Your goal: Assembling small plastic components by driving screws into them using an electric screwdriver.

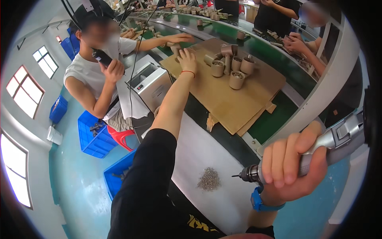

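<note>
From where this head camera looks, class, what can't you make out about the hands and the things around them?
All in the head view:
Left hand: its back hides the palm, and whether it grips the brown piece at its fingertips.
Powered driver in the right hand: rear end lost at the dark right rim.
Metal pile: pieces too small to count.
Lower blue crate: partly behind the left sleeve.

Bright light, glaring window [16, 171] left, curved edges
</note>
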Motion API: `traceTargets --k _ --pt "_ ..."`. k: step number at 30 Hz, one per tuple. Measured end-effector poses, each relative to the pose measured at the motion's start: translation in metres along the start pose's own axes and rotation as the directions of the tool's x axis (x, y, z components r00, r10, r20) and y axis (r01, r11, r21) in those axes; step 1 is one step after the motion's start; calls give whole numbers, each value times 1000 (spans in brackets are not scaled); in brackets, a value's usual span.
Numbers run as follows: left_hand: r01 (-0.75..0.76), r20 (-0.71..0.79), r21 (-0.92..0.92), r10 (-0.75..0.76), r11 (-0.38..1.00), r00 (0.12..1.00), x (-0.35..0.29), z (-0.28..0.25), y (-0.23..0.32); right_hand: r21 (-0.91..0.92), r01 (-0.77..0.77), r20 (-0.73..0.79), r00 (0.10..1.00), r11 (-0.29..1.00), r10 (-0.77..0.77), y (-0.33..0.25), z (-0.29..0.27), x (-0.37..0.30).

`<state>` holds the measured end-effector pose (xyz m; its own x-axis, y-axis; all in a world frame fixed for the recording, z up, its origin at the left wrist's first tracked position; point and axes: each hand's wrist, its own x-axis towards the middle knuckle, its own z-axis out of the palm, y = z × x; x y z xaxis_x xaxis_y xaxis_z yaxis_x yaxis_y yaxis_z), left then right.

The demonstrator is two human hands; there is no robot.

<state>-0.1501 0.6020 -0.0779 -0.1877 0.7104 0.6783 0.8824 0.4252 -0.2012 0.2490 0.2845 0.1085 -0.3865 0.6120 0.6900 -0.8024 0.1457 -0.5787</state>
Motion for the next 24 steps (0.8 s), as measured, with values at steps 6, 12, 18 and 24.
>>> traceTargets --k 6,12,18,24 --pt "-164 300 -185 214 969 930 -55 -78 51 52 -20 14 1000 998 19 -9 2 -3" --pt "-218 489 -390 401 895 774 -163 -254 6 68 -51 86 995 996 45 -17 6 1" --pt "1 406 -344 147 939 902 -234 -296 -66 88 -111 91 991 990 103 -19 5 1" --pt "207 189 -410 -140 888 972 -296 -267 -93 26 -89 97 991 996 87 -7 12 2"
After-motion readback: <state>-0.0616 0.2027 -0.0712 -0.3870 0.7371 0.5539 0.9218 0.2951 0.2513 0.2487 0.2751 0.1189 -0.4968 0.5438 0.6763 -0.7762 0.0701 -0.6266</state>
